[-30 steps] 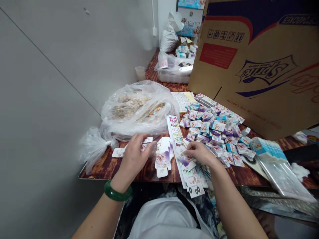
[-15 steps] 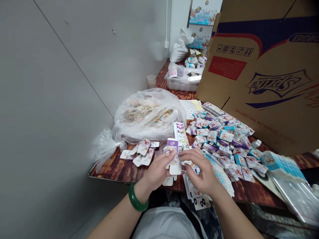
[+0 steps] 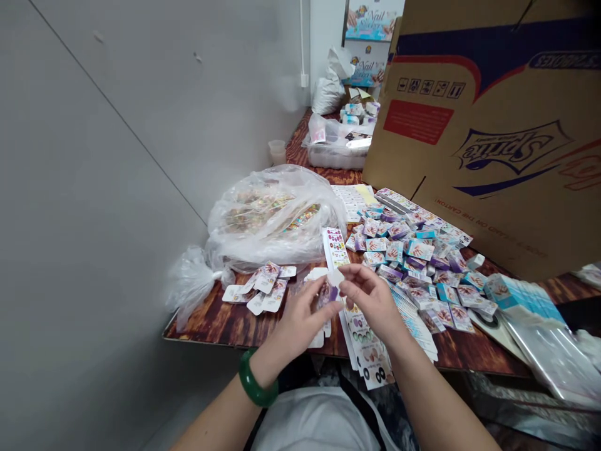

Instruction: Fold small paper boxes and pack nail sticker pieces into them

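Between my hands is a small white and purple carton (image 3: 333,292), partly covered by fingers. My left hand (image 3: 305,316), with a green bangle above the wrist, grips the carton's side. The thumb and fingers of my right hand (image 3: 369,300) pinch its white end flap. Flat white cartons (image 3: 317,339) lie beneath my left hand. Left of it rests a loose pile of flattened purple and white cartons (image 3: 265,288). Long printed sticker sheets (image 3: 370,351) lie under my right hand and hang over the table's front edge.
A heap of small filled boxes (image 3: 413,257) covers the table to the right, before a large cardboard carton (image 3: 469,138). A clear plastic bag (image 3: 277,216) of colourful packets sits behind my hands. Clear plastic sleeves (image 3: 549,351) lie far right. A grey wall (image 3: 117,188) borders the left.
The small carton has turned from facing me flat to tilted between both hands. My right hand has moved in and now pinches its end flap. The whole view has shifted slightly.
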`<state>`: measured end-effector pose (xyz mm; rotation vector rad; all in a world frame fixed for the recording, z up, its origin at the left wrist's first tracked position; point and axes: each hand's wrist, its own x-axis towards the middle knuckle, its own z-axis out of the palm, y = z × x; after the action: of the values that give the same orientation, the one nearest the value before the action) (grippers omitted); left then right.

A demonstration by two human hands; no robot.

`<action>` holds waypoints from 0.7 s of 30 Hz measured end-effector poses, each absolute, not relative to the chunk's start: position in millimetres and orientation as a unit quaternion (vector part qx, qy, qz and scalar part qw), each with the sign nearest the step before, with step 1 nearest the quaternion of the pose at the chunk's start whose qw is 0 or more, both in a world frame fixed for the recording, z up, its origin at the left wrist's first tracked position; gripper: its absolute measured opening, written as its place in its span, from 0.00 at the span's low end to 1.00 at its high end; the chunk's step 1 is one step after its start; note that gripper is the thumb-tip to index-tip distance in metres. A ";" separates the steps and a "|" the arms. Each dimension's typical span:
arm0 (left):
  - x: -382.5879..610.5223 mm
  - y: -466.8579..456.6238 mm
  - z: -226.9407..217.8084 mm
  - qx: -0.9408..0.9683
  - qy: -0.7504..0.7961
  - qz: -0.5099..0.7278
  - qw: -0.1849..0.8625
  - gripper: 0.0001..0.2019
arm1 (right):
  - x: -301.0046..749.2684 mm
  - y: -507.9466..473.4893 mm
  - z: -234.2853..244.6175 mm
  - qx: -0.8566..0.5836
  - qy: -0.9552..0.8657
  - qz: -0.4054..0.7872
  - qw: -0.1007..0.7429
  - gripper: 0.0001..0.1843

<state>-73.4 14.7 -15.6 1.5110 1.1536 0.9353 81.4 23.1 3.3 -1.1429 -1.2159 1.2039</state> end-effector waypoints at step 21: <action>-93.1 24.8 -20.3 0.538 0.321 0.282 0.727 0.25 | 77.8 23.2 7.6 -0.392 -0.399 0.679 0.475 0.10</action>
<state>-93.1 24.8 -20.3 1.1864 0.7071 0.6226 77.8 23.2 7.6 -0.9596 -0.9760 1.6609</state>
